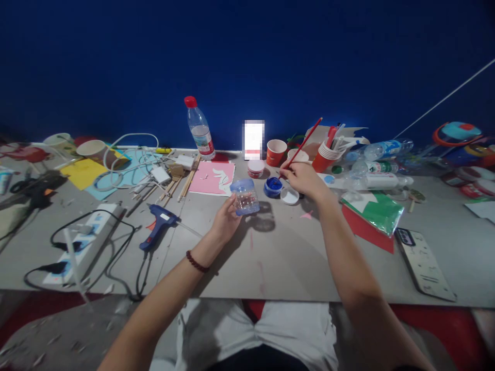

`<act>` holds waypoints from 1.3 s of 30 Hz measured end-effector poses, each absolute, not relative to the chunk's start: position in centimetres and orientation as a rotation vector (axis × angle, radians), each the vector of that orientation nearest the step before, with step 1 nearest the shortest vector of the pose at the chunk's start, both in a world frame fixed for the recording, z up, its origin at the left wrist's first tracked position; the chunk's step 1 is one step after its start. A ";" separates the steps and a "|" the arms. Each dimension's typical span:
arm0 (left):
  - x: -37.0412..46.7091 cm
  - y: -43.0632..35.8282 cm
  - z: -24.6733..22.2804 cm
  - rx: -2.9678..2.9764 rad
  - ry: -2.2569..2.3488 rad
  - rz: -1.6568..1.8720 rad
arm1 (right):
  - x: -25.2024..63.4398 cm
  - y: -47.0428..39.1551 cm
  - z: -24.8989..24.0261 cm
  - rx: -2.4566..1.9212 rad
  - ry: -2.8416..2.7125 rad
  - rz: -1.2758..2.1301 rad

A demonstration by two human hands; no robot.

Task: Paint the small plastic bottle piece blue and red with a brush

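My left hand [228, 219] is closed around the side of a clear plastic piece [245, 198] with blue bands at its top and bottom; it looks like a cut bottle section. Above the table, it casts a shadow to its right. My right hand [299, 178] grips a red paintbrush [307, 136], its tip down in a small open jar of blue paint [273, 187]. A white lid [290, 196] lies against the jar's right side, below my right hand. Just behind the jar stands a closed jar with a pale lid [256, 168].
A blue hot glue gun [158, 224] and a white power strip [85, 242] with cables lie left. A water bottle [201, 131], pink paper [209, 178] and orange paper cup [276, 152] stand or lie behind. Plastic bottles [381, 167], green packet [381, 211] and phone [425, 265] are right.
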State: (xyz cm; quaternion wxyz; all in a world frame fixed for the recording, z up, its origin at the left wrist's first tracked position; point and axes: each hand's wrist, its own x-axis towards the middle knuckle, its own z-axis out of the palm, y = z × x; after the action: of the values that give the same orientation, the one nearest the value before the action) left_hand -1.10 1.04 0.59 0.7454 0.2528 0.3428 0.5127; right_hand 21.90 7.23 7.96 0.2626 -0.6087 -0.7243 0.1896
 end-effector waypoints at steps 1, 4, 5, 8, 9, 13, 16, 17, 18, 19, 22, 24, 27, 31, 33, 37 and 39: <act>-1.1 1.1 0.6 0.555 0.752 1.128 | 22.0 7.1 8.1 -1.658 -1.954 0.519; -1.2 1.2 0.4 0.556 0.750 1.139 | 22.4 7.1 8.2 -1.689 -1.918 0.529; -1.2 1.3 0.3 0.555 0.749 1.139 | 22.5 7.1 8.1 -1.693 -1.904 0.524; -1.2 1.4 0.0 0.540 0.755 1.131 | 22.7 7.4 7.5 -1.617 -1.865 0.505; -1.1 1.4 -0.1 0.533 0.759 1.131 | 22.7 7.5 7.2 -1.571 -1.861 0.508; -1.1 1.4 -0.3 0.521 0.755 1.131 | 22.3 7.9 6.7 -1.521 -1.880 0.526; -1.1 1.4 -0.3 0.520 0.750 1.131 | 21.9 7.7 7.0 -1.585 -1.923 0.493; -1.2 1.4 -0.2 0.519 0.749 1.132 | 21.9 7.6 7.2 -1.609 -1.938 0.479; -1.2 1.4 -0.2 0.519 0.748 1.134 | 21.9 7.5 7.4 -1.636 -1.951 0.466; -1.3 1.4 -0.1 0.519 0.745 1.138 | 22.0 7.4 7.6 -1.663 -1.959 0.456; -1.3 1.3 -0.1 0.525 0.739 1.154 | 22.2 7.1 7.9 -1.694 -1.946 0.444; -1.2 1.3 -0.1 0.533 0.746 1.151 | 22.3 7.1 7.9 -1.639 -1.904 0.444; -1.2 1.3 -0.1 0.542 0.752 1.134 | 22.2 7.3 7.4 -1.520 -1.850 0.472; -1.2 1.4 0.0 0.543 0.745 1.151 | 21.7 7.7 6.8 -1.506 -1.862 0.523; -1.3 1.4 0.1 0.542 0.758 1.153 | 21.6 7.8 6.8 -1.522 -1.855 0.540; -1.3 1.5 0.2 0.547 0.775 1.159 | 21.8 7.7 7.2 -1.562 -1.854 0.592; -1.3 1.5 0.1 0.547 0.767 1.168 | 22.0 7.5 7.4 -1.594 -1.856 0.609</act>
State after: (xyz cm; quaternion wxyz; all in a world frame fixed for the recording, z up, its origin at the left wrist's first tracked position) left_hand -1.27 1.48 0.11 0.7316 0.2483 0.3487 0.5306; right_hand 22.01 7.53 7.44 0.3051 -0.6022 -0.7010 0.2302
